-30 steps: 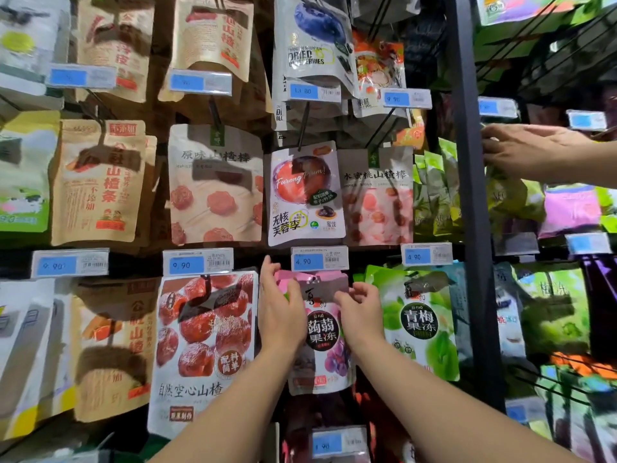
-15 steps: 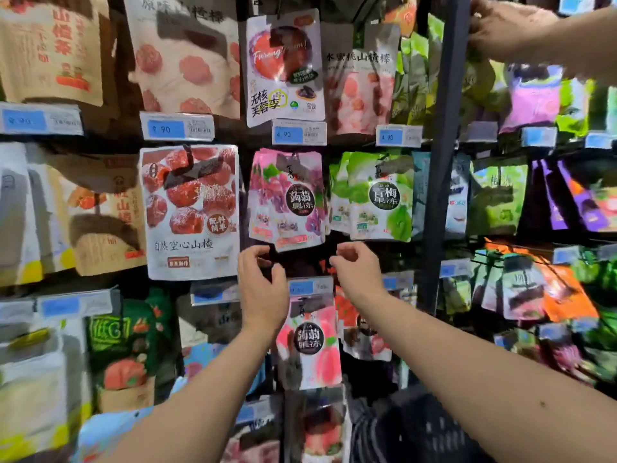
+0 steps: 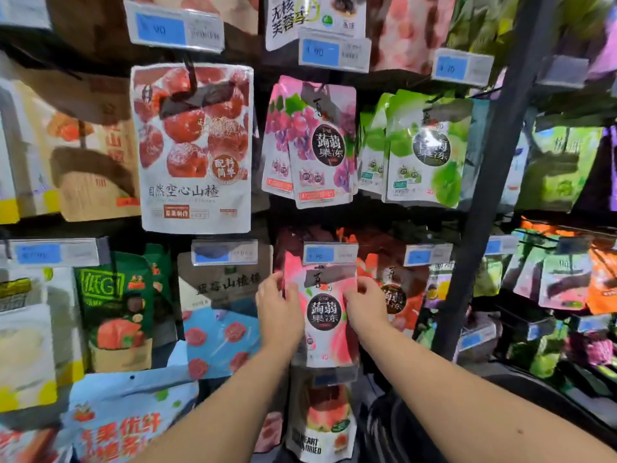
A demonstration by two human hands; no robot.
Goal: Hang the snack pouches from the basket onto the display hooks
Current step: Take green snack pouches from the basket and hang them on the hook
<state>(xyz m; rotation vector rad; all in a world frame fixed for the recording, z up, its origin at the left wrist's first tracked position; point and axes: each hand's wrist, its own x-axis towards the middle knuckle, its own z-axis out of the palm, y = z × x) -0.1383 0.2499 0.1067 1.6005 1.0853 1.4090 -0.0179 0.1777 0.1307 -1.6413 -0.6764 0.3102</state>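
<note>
Gripping the pink pouch (image 3: pixel 325 315) on both sides: left hand (image 3: pixel 278 315) has its fingers curled round the left edge, right hand (image 3: pixel 365 302) pinches the right edge near the top; pouch is upright in the lower row of the rack, facing out, its top just under a blue price tag (image 3: pixel 330 252); hook is hidden behind the tag, so I cannot tell whether it is seated; purple grape pouches (image 3: pixel 320 142) hang directly above, green pouches (image 3: pixel 427 148) beside those; watermelon pouch (image 3: pixel 329 419) below; red-orange pouch (image 3: pixel 400 295) partly behind the right hand; black upright post (image 3: pixel 494 182) further right.
</note>
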